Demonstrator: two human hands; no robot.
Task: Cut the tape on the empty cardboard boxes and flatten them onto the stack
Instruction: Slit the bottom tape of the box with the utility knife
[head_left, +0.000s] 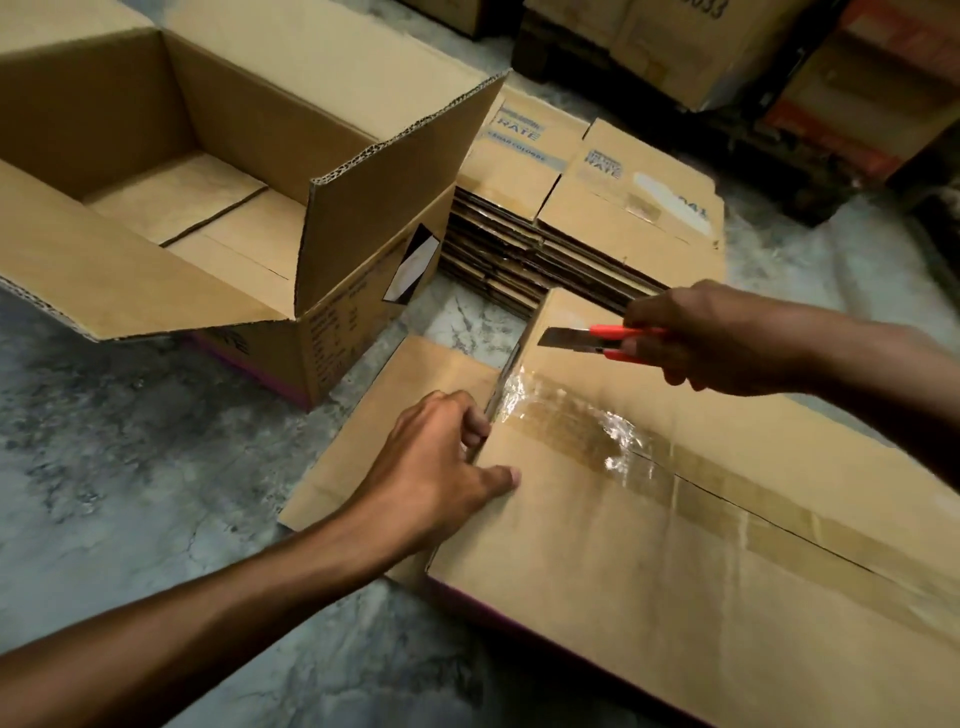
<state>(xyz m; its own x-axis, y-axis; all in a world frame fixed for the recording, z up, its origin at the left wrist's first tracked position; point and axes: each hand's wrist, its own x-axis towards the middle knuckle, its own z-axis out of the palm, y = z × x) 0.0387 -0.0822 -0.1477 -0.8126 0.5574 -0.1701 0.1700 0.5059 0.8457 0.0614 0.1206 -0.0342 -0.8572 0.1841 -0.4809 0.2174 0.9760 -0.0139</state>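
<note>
Down low, the right hand (711, 340) grips a red utility knife (605, 341), fingers curled round the handle and the blade out, pointing left just above the far end of the taped box (675, 545). The left hand (441, 467) rests on that box's near left corner, thumb flat on top and fingertips tucked into the gap beside the raised end flap (395, 431). Clear tape (587, 431) runs along the box's centre seam, crinkled and shiny near its left end. Beyond the knife lies the stack of flattened boxes (582, 218), printed sides up, on the grey marbled floor (130, 441). To the left of the stack, touching or just beside it, stands an open empty box (218, 208) with its flaps spread and a white label on its side. More cartons (727, 47) sit in the dim background at the top right.
</note>
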